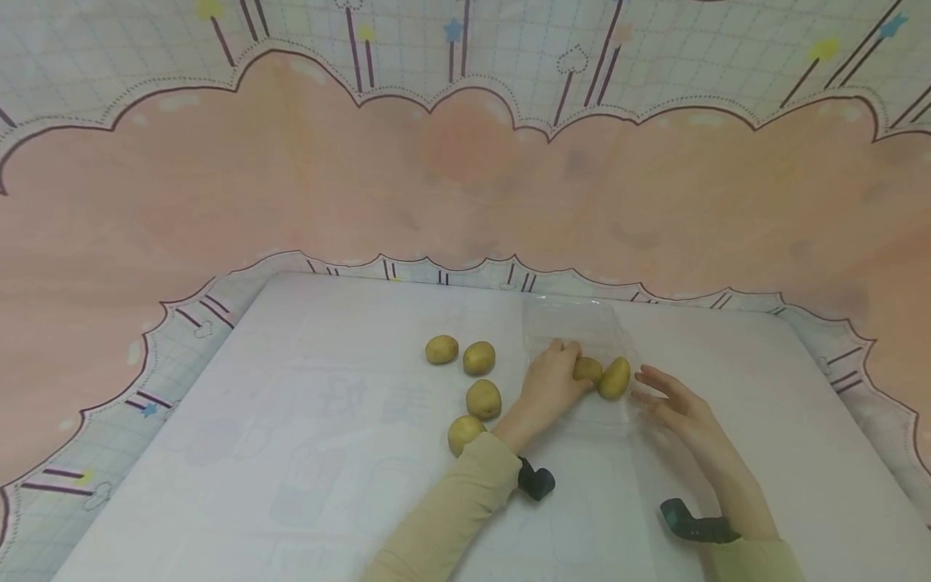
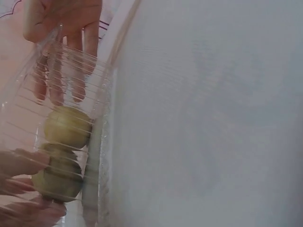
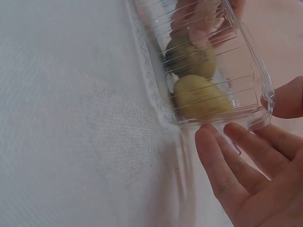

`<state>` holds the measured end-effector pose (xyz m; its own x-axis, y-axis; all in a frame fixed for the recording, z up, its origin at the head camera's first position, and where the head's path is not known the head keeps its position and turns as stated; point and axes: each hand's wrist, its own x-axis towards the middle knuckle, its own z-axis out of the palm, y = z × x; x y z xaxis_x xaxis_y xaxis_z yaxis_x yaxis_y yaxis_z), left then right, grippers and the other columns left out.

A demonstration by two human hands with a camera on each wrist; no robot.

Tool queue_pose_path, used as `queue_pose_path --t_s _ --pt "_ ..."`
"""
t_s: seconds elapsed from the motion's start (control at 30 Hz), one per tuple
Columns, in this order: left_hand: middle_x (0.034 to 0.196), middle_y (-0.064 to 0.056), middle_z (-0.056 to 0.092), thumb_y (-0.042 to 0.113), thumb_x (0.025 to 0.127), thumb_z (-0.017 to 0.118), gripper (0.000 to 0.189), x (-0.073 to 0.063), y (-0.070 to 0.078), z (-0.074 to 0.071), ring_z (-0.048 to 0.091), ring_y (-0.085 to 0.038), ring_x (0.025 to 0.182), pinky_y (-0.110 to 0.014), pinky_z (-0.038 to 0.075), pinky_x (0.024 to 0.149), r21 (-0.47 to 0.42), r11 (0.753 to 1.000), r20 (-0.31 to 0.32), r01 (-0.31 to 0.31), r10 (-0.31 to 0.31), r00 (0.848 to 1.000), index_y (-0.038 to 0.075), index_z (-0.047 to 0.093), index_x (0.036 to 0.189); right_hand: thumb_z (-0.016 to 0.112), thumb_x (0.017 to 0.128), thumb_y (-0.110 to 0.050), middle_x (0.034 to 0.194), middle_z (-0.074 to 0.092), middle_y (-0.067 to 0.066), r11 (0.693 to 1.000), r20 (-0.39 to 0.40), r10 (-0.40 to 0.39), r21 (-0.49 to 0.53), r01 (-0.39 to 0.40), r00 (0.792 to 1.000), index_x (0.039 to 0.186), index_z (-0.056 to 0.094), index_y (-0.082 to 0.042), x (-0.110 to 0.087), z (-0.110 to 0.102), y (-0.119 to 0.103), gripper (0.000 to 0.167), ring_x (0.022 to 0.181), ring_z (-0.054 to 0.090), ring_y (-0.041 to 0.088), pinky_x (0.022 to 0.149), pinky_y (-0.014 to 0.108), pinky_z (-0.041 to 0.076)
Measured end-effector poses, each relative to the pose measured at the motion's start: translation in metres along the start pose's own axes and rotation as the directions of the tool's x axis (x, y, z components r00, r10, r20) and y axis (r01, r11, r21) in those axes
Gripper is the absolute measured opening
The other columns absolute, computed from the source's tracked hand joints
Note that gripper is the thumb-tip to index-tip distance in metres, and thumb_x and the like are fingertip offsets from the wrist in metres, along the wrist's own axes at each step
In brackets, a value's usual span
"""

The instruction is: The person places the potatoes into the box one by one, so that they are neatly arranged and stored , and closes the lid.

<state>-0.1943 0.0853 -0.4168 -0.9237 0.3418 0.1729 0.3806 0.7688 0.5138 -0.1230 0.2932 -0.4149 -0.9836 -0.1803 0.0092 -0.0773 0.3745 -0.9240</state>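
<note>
Bench (image 1: 218,485) is white, fills lower centre, side edges splay toward the bottom corners. Faint print on its top. Backdrop (image 1: 727,202) behind: broad peach-orange band, scalloped dark outlines, watercolour blotches. Pale grid strip (image 1: 291,24) across the top of frame, blue star (image 1: 453,31) at upper centre, dark slanted lines. Similar patterned border (image 1: 58,485) flanks the bench. Light soft, flat, slightly dim.

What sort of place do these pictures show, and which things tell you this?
Probably a staged tabletop workspace, though the wider room cannot be told: a white table, a patterned backdrop behind it, and loose potatoes beside a clear plastic container.
</note>
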Motion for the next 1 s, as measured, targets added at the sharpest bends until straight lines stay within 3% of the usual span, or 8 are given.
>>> queue_pose_path --t_s 0.1,0.17,0.4,0.63,1.0 --pt "0.107 -0.004 0.065 0.028 0.082 0.075 0.038 0.001 0.0 -0.001 0.064 -0.018 0.092 -0.024 0.051 0.074 -0.023 1.0 0.006 -0.016 0.016 1.0 0.012 0.063 0.114 0.051 0.098 -0.012 0.146 0.037 0.027 1.0 0.004 0.009 -0.013 -0.009 1.0 0.147 0.027 0.004 0.0 -0.001 -0.002 0.057 0.104 0.053 -0.018 0.081 0.016 0.051" --pt "0.109 -0.004 0.066 0.026 0.082 0.075 0.039 0.001 -0.001 -0.002 0.065 -0.019 0.094 -0.025 0.052 0.076 -0.037 0.999 0.016 -0.028 0.028 0.999 0.014 0.063 0.117 0.051 0.098 -0.013 0.147 0.032 0.032 1.0 0.011 0.015 -0.016 -0.015 1.0 0.147 0.026 0.004 0.0 -0.001 -0.002 0.058 0.104 0.053 -0.018 0.081 0.015 0.051" --pt "0.115 -0.005 0.064 0.025 0.083 0.074 0.043 -0.001 -0.001 -0.006 0.065 -0.02 0.099 -0.028 0.053 0.08 -0.035 0.998 0.055 -0.054 0.056 0.997 0.015 0.061 0.123 0.051 0.097 -0.012 0.147 0.031 0.034 1.0 0.01 0.005 -0.005 -0.005 1.0 0.147 0.026 0.004 0.0 -0.001 0.0 0.058 0.104 0.053 -0.018 0.081 0.014 0.051" --pt "0.115 -0.004 0.064 0.026 0.086 0.071 0.041 -0.003 0.0 -0.015 0.063 -0.017 0.095 -0.026 0.052 0.078 -0.032 0.997 0.077 -0.073 0.075 0.994 0.015 0.06 0.124 0.051 0.098 -0.014 0.149 0.031 0.031 1.0 0.016 0.02 -0.023 -0.019 1.0 0.148 0.025 0.003 0.001 -0.001 -0.001 0.058 0.104 0.052 -0.018 0.082 0.014 0.05" --pt "0.116 -0.004 0.063 0.025 0.089 0.068 0.037 -0.014 -0.002 -0.023 0.062 -0.016 0.106 -0.025 0.051 0.09 -0.174 0.983 0.105 -0.066 0.085 0.991 0.015 0.061 0.124 0.05 0.099 -0.017 0.151 0.03 0.029 0.999 0.017 0.042 -0.026 -0.042 0.999 0.149 0.024 0.001 0.001 -0.001 -0.003 0.059 0.103 0.051 -0.02 0.083 0.013 0.048"
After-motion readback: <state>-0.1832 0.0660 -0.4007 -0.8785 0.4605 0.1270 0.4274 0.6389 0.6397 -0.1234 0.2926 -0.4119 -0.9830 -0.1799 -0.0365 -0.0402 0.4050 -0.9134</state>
